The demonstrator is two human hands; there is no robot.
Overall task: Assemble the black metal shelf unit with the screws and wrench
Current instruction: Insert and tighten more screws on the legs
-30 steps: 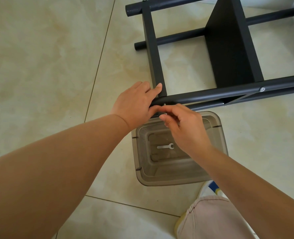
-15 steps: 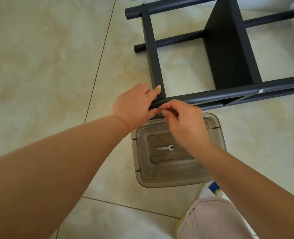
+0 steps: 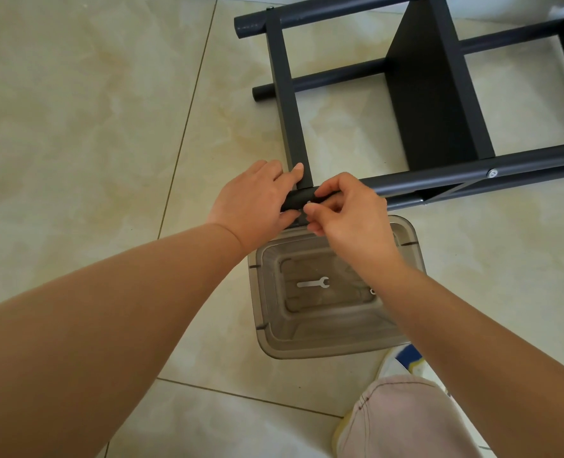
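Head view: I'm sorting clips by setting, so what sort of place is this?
Probably a room in a home, with the work done on the floor. Large glossy beige floor tiles fill the view, the black shelf frame lies on its side on them, and a clear plastic bin holding a small wrench stands beside it.

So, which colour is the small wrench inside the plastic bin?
Silver-white; the wrench shows in the head view.

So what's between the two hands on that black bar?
In the head view, a short stretch of the black bar shows between left hand and right hand, with a small silver screw at the right fingertips.
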